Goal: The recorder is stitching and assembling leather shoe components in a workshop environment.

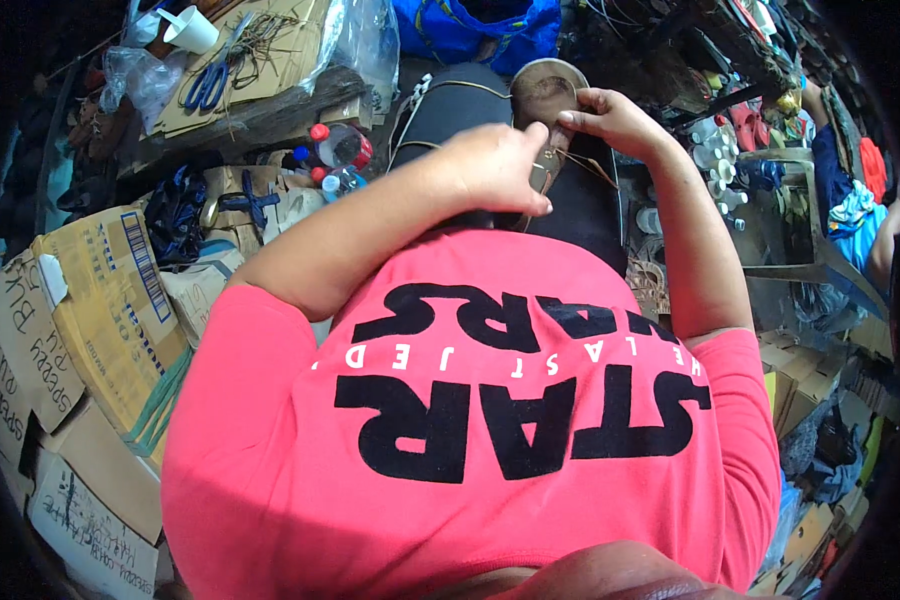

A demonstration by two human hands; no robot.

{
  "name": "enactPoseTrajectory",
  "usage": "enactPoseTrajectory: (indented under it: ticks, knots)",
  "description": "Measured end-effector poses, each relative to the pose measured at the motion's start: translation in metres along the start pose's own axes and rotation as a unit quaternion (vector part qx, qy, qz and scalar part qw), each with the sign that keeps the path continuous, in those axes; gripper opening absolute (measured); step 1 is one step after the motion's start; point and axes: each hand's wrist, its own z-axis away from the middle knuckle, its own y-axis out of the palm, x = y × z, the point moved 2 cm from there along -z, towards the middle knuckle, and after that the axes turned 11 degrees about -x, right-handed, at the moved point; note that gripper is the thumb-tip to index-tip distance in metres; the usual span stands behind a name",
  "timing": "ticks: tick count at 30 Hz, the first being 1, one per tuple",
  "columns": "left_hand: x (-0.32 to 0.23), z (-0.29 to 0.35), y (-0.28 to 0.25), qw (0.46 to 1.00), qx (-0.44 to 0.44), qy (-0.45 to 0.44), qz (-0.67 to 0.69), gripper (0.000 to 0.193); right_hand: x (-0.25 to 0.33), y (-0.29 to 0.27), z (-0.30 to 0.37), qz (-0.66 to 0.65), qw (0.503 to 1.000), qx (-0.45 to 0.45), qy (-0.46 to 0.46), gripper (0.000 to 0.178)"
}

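A brown shoe (548, 88) rests on my lap over dark trousers, its rounded heel end pointing away from me. My right hand (615, 118) pinches the shoe's right rim between thumb and fingers. Across its nearer part lies my left hand (495, 168), slightly blurred, thumb and forefinger on either side of the upper. Some of the left fingers are hidden behind that hand. A thin brown lace or cord (592, 165) trails from the shoe below my right hand. A pale cord (417, 105) loops over my left leg.
Scissors (208, 85) lie on cardboard on a wooden bench (240, 125) at far left, beside a white cup (190, 30). Plastic bottles (342, 147) stand below it. Cardboard boxes (105, 300) fill the left side. A blue bag (480, 30) lies ahead; small white bottles (715, 155) are at right.
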Motion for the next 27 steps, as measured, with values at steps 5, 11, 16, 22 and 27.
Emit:
enactPoseTrajectory:
  ticks: [5,11,16,22,27]
  knots:
    - [0.028,-0.045,-0.028,0.984,-0.109,0.129,0.052,0.040,0.035,0.007,0.026,0.252,0.889,-0.305,-0.232,0.033]
    - [0.048,-0.080,0.011,0.957,-0.141,0.184,0.175,0.047,0.046,0.014,0.052,0.295,0.927,-0.145,-0.179,0.031]
    - [0.050,-0.090,0.025,0.954,-0.159,0.204,0.149,0.050,0.036,0.015,0.053,0.227,0.963,-0.060,-0.133,0.022]
    - [0.049,-0.093,0.035,0.951,-0.165,0.203,0.162,0.054,0.035,0.012,0.079,0.204,0.967,-0.081,-0.129,0.023]
    - [0.046,-0.090,0.036,0.946,-0.182,0.216,0.158,0.053,0.034,0.015,0.094,0.160,0.973,-0.121,-0.112,0.026]
